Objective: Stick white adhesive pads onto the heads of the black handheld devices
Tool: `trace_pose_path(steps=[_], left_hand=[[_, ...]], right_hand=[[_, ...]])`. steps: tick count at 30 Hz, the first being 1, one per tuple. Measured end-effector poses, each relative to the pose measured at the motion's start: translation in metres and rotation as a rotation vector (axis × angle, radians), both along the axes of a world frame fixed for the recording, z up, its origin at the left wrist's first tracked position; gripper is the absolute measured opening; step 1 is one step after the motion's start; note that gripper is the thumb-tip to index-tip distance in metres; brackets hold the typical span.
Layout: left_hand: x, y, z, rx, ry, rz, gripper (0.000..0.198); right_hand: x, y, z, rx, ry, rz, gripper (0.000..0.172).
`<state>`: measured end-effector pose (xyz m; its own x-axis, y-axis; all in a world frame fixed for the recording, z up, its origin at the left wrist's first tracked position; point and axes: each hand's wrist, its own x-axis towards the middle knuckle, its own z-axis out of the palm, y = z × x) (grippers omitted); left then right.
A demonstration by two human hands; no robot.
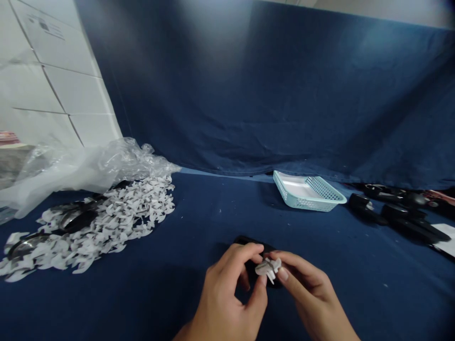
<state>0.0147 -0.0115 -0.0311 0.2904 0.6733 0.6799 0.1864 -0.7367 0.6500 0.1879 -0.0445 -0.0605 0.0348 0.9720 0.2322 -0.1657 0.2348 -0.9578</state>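
Note:
A small white plastic piece [267, 269] with thin prongs is held up between my two hands. My left hand [232, 289] curls round its left side, thumb tip against its lower edge and index finger bent above it. On its right end, the thumb and index finger of my right hand [309, 289] pinch it. Behind and below my fingers lies a black elongated part [245, 240] on the blue cloth; my hands hide most of it, and I cannot tell whether the white piece touches it.
Many loose white plastic pieces [121, 222] are heaped at left, with black parts [76, 220] among them and clear plastic bags [131, 161] behind. A light-blue basket [313, 203] stands at back right. Several black parts [408, 225] lie at far right. A dark blue curtain [249, 94] hangs behind.

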Motion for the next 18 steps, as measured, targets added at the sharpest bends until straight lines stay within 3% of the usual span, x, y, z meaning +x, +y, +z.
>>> trace_pose_path(steps=[7,18], left_hand=[[0.0,0.0001,-0.0014,0.057,-0.005,0.055,0.04],[0.0004,-0.0023,0.0038,0.137,0.022,0.097,0.037]], right_hand=[[-0.004,-0.0058,0.0112,0.091,-0.127,-0.072,0.02],[-0.0031,-0.0074,0.0111,0.069,-0.129,-0.064,0.021]])
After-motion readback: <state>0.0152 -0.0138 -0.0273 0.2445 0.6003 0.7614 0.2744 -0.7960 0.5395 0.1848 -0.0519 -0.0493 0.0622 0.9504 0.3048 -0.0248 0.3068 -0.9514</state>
